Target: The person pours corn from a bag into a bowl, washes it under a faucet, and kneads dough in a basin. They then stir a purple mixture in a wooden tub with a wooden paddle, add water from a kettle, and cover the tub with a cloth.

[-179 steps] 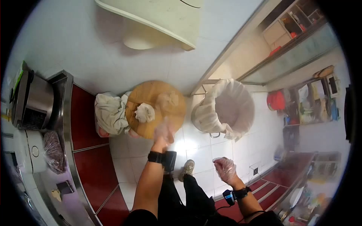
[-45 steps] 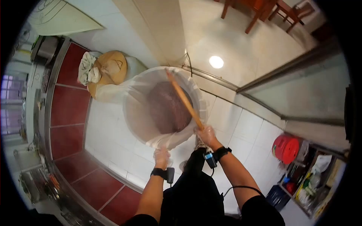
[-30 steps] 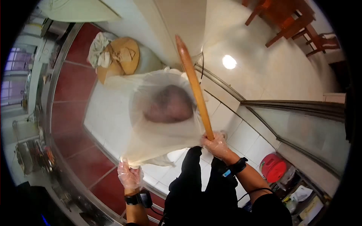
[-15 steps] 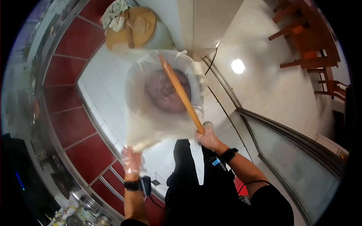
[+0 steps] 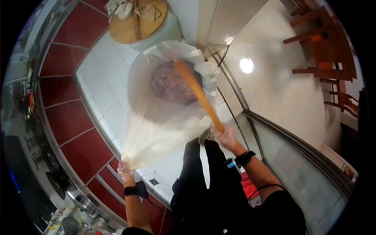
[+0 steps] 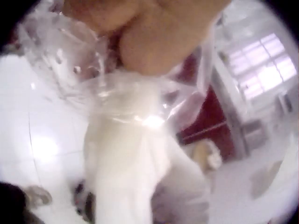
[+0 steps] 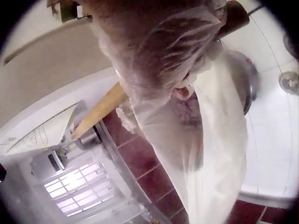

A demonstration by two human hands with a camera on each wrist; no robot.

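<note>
My left hand [image 5: 127, 172], in a clear plastic glove, grips a corner of a thin white cloth [image 5: 147, 137] at lower left in the head view. The cloth is drawn taut from there to a pot, which it lines and drapes over. Inside lies a dark purple, lumpy mass [image 5: 166, 80], partly veiled by haze. My right hand [image 5: 225, 138], gloved too, holds the near end of a long wooden stick [image 5: 201, 96] with a tapered far end, slanting over the mass. The cloth's near edge [image 7: 219, 140] runs up close to that hand in the right wrist view.
Beyond the pot, a round wooden board [image 5: 121, 29] covers a pale bin, with a crumpled cloth [image 5: 148, 12] on it. Red cabinets [image 5: 64, 92] line the left. A framed glass door [image 5: 297, 168] stands at right, with wooden chairs [image 5: 333, 51] farther off.
Six seconds ago the right hand held nothing and the left was beside the board. Since then the right hand has taken the stick, and the left has pulled the cloth out toward lower left.
</note>
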